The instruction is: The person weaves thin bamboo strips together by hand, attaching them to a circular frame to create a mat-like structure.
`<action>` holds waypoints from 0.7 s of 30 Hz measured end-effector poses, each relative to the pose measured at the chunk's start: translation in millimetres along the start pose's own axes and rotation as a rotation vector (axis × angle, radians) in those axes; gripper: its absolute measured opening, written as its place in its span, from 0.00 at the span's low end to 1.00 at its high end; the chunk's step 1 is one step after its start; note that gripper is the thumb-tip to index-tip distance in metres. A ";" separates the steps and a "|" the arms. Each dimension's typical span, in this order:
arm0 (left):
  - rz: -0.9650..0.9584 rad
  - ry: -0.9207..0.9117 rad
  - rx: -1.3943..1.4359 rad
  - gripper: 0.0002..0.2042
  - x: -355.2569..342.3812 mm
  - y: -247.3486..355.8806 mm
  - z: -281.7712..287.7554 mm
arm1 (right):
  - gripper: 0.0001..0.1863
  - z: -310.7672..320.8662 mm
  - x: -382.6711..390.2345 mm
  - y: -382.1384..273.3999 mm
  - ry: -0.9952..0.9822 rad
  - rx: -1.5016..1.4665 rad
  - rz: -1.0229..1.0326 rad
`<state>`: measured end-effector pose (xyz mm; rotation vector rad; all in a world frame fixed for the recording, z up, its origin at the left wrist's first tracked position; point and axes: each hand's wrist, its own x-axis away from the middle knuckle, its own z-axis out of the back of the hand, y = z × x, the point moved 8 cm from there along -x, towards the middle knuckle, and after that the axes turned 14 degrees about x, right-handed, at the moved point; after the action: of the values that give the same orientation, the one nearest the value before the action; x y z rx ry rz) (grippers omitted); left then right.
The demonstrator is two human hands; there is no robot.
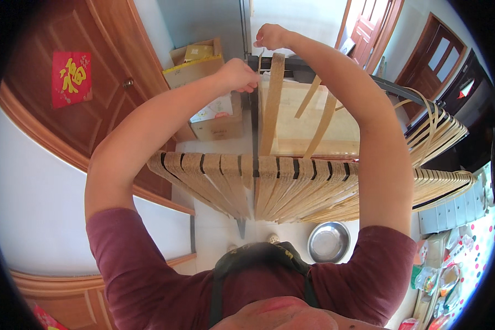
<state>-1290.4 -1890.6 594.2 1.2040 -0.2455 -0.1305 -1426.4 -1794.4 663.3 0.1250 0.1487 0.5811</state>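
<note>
My right hand (270, 36) is raised at top centre, pinching a thin pale strand (260, 55) that hangs above the dark metal frame (398, 86). My left hand (242, 77) is lower and left, fingers curled beside the upright bar (253, 118); what they grip is too small to make out. A wide woven tan strap (273, 102) hangs over the frame just right of that hand, with loose narrower straps (324, 129) beyond. Rows of taut tan straps (302, 192) wrap the nearer rail across the middle, and more bunched straps (440, 135) hang at the right.
Cardboard boxes (217, 129) stand behind the frame beside a wooden door (93, 124). A steel basin (329, 242) lies on the tiled floor (209, 234). Plastic bags and clutter (440, 275) sit at the lower right. Doorways (440, 55) show at the upper right.
</note>
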 end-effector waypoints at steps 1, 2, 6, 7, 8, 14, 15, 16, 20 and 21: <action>0.010 -0.023 -0.057 0.13 3.7 0.0 0.5 | 0.27 0.2 2.8 -0.3 0.028 0.092 -0.015; 0.018 -0.048 -0.115 0.13 8.5 0.7 4.1 | 0.32 0.1 6.0 2.0 0.002 0.139 -0.014; -0.073 -0.122 -0.277 0.13 39.0 19.5 25.0 | 0.27 37.9 56.0 4.9 0.084 0.223 0.003; -0.102 -0.163 -0.311 0.12 45.2 28.3 26.1 | 0.25 52.3 81.2 6.6 0.138 0.260 0.021; -0.130 -0.220 -0.345 0.12 49.4 36.0 23.6 | 0.23 61.9 104.3 8.9 0.117 0.275 0.047; -0.490 -0.320 -0.232 0.08 128.5 100.1 -3.8 | 0.13 164.3 334.2 -30.6 0.308 -0.047 -0.079; -0.558 -0.380 -0.243 0.08 139.9 114.9 -24.5 | 0.14 175.9 381.5 -31.5 0.357 -0.044 -0.108; -0.659 -0.500 -0.238 0.08 137.9 136.0 -64.1 | 0.15 186.2 443.1 -26.8 0.344 0.010 -0.286; -0.781 -0.608 -0.263 0.07 167.1 158.7 -130.4 | 0.17 134.4 554.7 -0.8 0.508 0.062 -0.412; -0.786 -0.677 -0.245 0.07 164.0 162.3 -154.8 | 0.13 113.5 580.3 4.4 0.529 0.151 -0.536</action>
<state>-1097.2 -1730.3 713.2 0.9198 -0.3186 -1.2291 -929.8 -1477.6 714.8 0.0700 0.7178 0.0542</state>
